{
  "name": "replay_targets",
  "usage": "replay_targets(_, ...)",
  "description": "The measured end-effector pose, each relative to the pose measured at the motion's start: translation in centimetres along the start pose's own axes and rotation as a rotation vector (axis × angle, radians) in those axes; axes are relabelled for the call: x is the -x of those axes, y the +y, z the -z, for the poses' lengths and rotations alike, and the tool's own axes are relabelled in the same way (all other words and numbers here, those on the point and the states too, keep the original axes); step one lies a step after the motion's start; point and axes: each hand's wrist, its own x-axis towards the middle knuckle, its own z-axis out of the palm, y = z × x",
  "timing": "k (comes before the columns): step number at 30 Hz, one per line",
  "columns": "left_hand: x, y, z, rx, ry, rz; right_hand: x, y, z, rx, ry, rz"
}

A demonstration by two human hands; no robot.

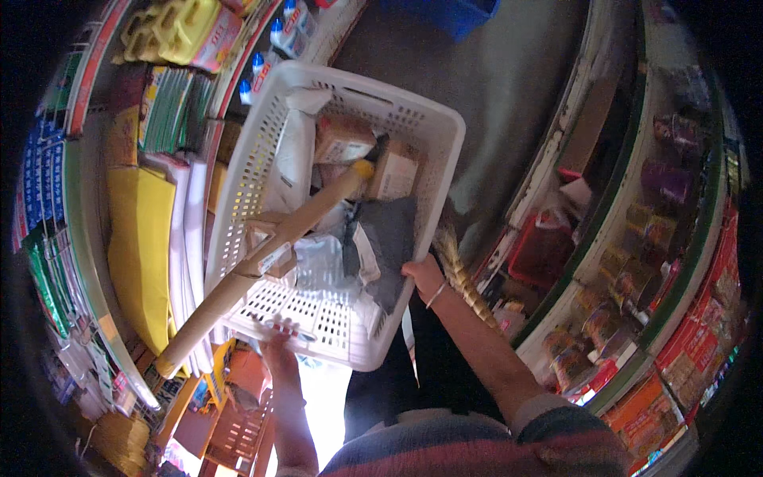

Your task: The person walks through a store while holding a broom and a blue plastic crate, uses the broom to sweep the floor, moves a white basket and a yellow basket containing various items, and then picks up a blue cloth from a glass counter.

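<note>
I hold a white plastic basket (357,359) with perforated walls in front of my body. My right hand (424,276) grips its right rim, the thumb over the edge. On the near rim lies my left hand (278,346), fingers curled over the inside of the wall. A long cardboard tube (238,286) rests diagonally in the basket and sticks out past the left near corner. Also inside are small cardboard boxes (398,173), a dark grey mailing bag (387,238), a clear plastic package (319,262) and a white parcel (296,143) along the left wall.
Shelving on the left holds yellow envelopes (140,256), notebooks (170,110) and blue-capped bottles (286,36). Jars (602,322) line the right shelves, above a red container (539,241). A straw-coloured ribbed object (462,271) stands beside the basket. A blue container (453,15) is ahead.
</note>
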Motion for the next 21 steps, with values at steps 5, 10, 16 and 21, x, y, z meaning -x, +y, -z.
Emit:
replay_targets(5,0.5,3.6,-9.7,-0.012,-0.09,-0.034,-1.5,-5.6,4.2,-0.013,-0.005,0.038)
replay_targets(10,-3.7,2.2,-17.1,-0.005,-0.172,-0.024,-2.9,-14.8,5.3,-0.094,0.163,-0.013)
replay_targets(16,-7.7,0.5,-28.2,0.099,-0.229,0.001,-11.7,-23.3,8.3,0.115,0.202,0.118)
replay_targets(21,-12.3,-0.3,-35.6,0.156,-0.26,-0.078,-20.5,-28.1,10.4,0.089,0.094,0.155)
